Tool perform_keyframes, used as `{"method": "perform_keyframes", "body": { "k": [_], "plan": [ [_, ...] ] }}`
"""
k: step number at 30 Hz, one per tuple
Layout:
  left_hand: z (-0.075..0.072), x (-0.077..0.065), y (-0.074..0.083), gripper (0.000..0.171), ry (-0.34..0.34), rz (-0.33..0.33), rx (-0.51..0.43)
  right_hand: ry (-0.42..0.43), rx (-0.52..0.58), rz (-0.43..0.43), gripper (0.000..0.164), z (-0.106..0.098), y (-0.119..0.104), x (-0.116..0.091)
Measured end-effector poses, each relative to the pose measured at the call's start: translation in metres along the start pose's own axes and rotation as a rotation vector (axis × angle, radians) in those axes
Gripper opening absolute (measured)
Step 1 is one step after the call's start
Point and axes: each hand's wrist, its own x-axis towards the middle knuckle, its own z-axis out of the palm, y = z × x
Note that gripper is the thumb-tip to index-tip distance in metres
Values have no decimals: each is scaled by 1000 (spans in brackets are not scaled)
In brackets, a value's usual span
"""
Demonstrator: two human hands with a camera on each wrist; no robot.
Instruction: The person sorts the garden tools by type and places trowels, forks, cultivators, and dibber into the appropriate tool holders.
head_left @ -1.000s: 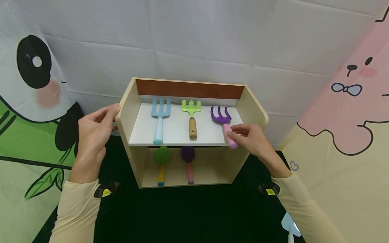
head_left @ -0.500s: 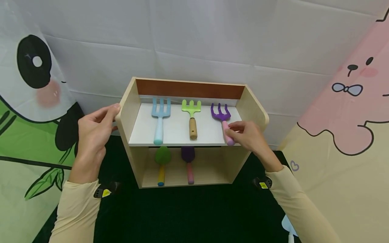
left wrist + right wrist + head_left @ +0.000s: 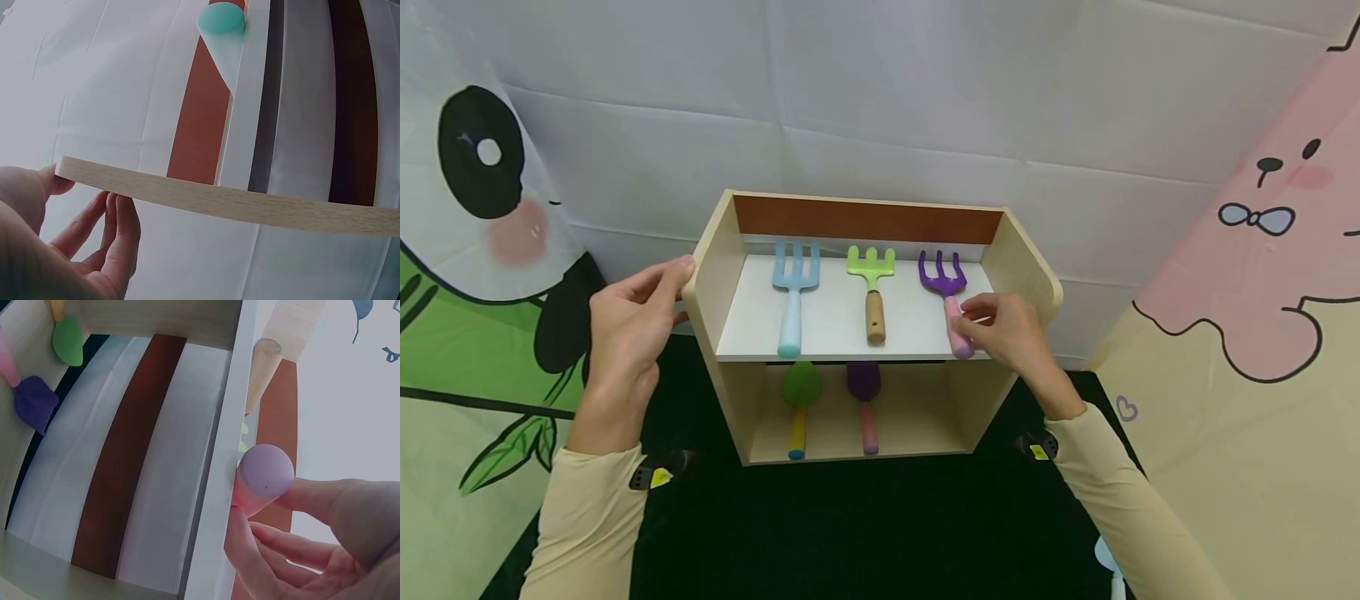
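Observation:
My right hand (image 3: pixel 1006 332) pinches the pink handle of a purple hand fork (image 3: pixel 943 283) at the right end of the white upper shelf (image 3: pixel 838 333). In the right wrist view the handle's rounded end (image 3: pixel 267 470) sits between thumb and fingers, at the shelf's front edge. With thumb and fingertips, my left hand (image 3: pixel 628 342) grips the edge of the small wooden rack's left side panel (image 3: pixel 156 190). A light blue hand fork (image 3: pixel 793 300) and a green hand fork with a wooden handle (image 3: pixel 874 304) lie on the same shelf, prongs toward the back.
Below, the lower shelf (image 3: pixel 917 417) holds a green trowel with a yellow handle (image 3: pixel 801 400) and a dark purple trowel with a pink handle (image 3: pixel 865 400). A light blue trowel (image 3: pixel 1108 558) lies on the dark green floor (image 3: pixel 865 533), partly behind the right sleeve. White cloth hangs behind.
My right hand has shifted left and slightly back with the purple fork, which now lies straighter on the shelf. The left hand keeps its hold on the rack.

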Motion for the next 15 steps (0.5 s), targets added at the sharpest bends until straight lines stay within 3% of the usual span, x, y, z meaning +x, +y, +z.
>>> {"method": "perform_keyframes", "body": {
  "k": [15],
  "plan": [
    [0,0,0,58,0,-6,-1,47,39,-36,35,-2,3,-12]
  ]
}}
